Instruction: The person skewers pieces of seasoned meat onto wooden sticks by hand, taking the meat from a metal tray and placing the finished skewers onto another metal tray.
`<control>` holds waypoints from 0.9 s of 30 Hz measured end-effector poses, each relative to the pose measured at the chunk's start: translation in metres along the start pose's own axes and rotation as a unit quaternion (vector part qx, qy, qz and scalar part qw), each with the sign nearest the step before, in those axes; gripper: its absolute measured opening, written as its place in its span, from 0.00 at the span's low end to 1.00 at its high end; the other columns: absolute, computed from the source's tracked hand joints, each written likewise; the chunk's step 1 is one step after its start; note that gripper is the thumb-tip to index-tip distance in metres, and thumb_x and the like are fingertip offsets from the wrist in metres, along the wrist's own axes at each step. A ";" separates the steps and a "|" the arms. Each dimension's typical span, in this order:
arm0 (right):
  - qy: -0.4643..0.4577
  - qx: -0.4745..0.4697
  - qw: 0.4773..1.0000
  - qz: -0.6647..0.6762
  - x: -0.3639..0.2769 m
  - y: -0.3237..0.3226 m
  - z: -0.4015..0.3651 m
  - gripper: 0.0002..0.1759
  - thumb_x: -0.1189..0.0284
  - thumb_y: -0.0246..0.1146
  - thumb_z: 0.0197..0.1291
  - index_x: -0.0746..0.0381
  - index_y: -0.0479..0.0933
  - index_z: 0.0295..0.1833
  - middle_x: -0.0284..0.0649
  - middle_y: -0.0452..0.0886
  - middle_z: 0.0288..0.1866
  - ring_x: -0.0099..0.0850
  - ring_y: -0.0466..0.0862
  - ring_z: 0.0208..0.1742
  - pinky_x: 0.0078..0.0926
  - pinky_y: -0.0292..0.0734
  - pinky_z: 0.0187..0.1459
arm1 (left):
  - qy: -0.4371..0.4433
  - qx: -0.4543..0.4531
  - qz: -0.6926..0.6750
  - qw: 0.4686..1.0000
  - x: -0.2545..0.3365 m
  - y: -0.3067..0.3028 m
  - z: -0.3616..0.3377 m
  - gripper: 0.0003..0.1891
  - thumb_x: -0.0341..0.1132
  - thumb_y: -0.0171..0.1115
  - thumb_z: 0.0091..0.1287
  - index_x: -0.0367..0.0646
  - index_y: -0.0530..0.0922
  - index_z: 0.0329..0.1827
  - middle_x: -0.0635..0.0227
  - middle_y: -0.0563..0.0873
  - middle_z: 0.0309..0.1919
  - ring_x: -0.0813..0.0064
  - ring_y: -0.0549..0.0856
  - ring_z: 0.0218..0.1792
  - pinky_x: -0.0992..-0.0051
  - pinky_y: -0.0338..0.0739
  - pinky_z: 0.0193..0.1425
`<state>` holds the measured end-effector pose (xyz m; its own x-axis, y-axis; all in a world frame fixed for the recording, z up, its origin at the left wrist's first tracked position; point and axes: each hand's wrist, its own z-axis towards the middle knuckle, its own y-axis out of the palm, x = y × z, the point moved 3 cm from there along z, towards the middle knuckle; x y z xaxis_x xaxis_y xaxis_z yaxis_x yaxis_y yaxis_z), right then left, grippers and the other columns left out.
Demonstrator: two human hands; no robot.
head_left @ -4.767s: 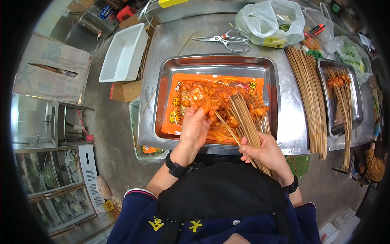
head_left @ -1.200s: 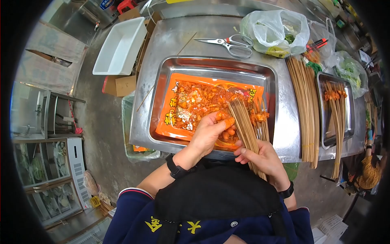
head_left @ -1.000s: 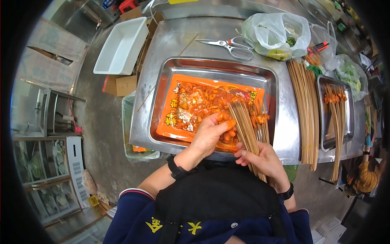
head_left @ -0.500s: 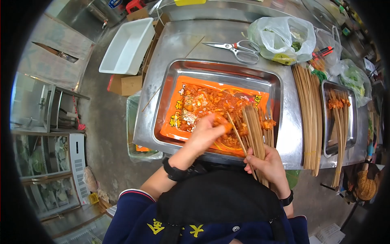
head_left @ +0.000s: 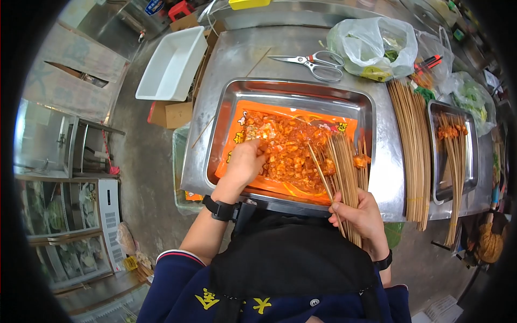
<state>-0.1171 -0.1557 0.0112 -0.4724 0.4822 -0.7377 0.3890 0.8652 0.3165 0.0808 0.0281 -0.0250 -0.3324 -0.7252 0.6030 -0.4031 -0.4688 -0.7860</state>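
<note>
A steel tray (head_left: 301, 86) holds an opened orange plastic bag (head_left: 229, 153) spread with chopped, red-sauced meat (head_left: 291, 153). My left hand (head_left: 246, 163) reaches into the left part of the meat, fingers curled together; their tips are partly hidden, so what they pinch cannot be made out. In my right hand (head_left: 360, 214), at the tray's near right edge, is a bundle of bamboo skewers (head_left: 343, 167), held upright with the fingers wrapped round it. One skewer (head_left: 323, 180) leans apart on the left of the bundle, under my thumb. Sauced pieces sit about the bundle's upper ends.
Scissors (head_left: 315, 63) lie behind the tray, near a white plastic bag (head_left: 371, 46) of greens. A long bundle of bare skewers (head_left: 412, 156) and a smaller steel tray (head_left: 442, 185) with loaded skewers (head_left: 453, 140) stand right. A white bin (head_left: 171, 62) is at left.
My left hand has moved left, away from the skewers and down to the meat. My right hand keeps hold of the skewer bundle and has shifted only slightly.
</note>
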 end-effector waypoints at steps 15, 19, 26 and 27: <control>-0.005 -0.027 0.998 -0.052 -0.001 0.009 0.002 0.05 0.80 0.60 0.52 0.67 0.72 0.36 0.36 0.76 0.27 0.21 0.79 0.24 0.15 0.75 0.26 | 0.036 -0.053 -0.035 0.997 0.012 0.015 0.001 0.11 0.31 0.59 0.56 0.34 0.74 0.40 0.58 0.80 0.25 0.65 0.80 0.29 0.67 0.74 0.31; 0.002 -0.032 0.998 -0.053 0.001 0.011 0.005 0.06 0.80 0.60 0.52 0.67 0.71 0.37 0.39 0.77 0.26 0.23 0.80 0.24 0.18 0.77 0.27 | -0.107 -0.128 -0.472 0.866 0.021 0.010 -0.009 0.10 0.34 0.58 0.60 0.37 0.75 0.41 0.66 0.81 0.27 0.78 0.79 0.27 0.77 0.74 0.28; 0.015 -0.047 0.997 -0.066 -0.001 0.016 0.004 0.04 0.80 0.60 0.53 0.67 0.72 0.36 0.36 0.76 0.27 0.21 0.79 0.25 0.15 0.75 0.26 | -0.135 -0.082 -0.655 0.739 0.032 0.018 -0.013 0.11 0.38 0.51 0.67 0.40 0.75 0.43 0.70 0.81 0.34 0.81 0.79 0.31 0.80 0.75 0.33; 0.019 -0.045 0.996 -0.069 -0.001 0.016 0.004 0.04 0.80 0.60 0.53 0.68 0.72 0.36 0.36 0.76 0.27 0.21 0.79 0.25 0.15 0.75 0.26 | -0.121 -0.091 -0.662 0.734 0.031 0.019 -0.013 0.13 0.38 0.50 0.67 0.39 0.74 0.46 0.69 0.81 0.39 0.80 0.79 0.34 0.79 0.76 0.36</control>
<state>-0.1074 -0.1429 0.0151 -0.5468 0.3614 -0.7552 0.2468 0.9315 0.2671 0.0517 0.0030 -0.0193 0.6066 0.2270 0.7619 -0.3498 -0.7844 0.5122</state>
